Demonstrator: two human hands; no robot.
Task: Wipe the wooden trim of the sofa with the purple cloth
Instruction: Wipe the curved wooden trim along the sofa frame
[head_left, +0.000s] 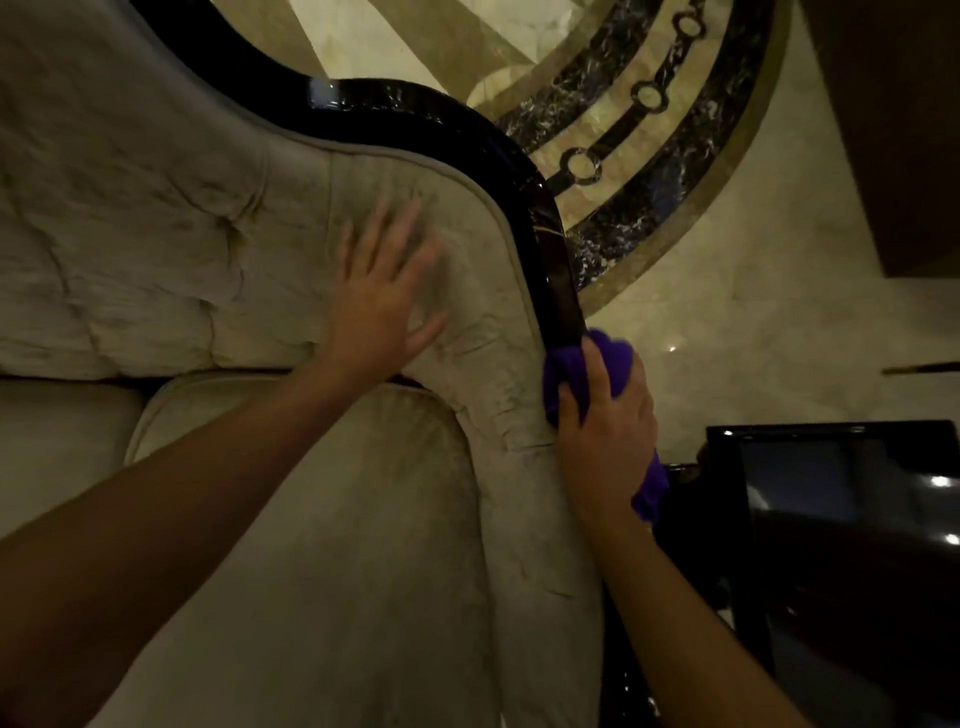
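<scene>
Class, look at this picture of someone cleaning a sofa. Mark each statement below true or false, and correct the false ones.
1. The right hand holds the purple cloth against the dark wooden trim. True.
2. The left hand also holds a cloth. False: it lies open and flat on the beige upholstery.
3. The trim is straight. False: it curves along the sofa's edge.
4. A patterned marble floor lies beyond the sofa. True.
</scene>
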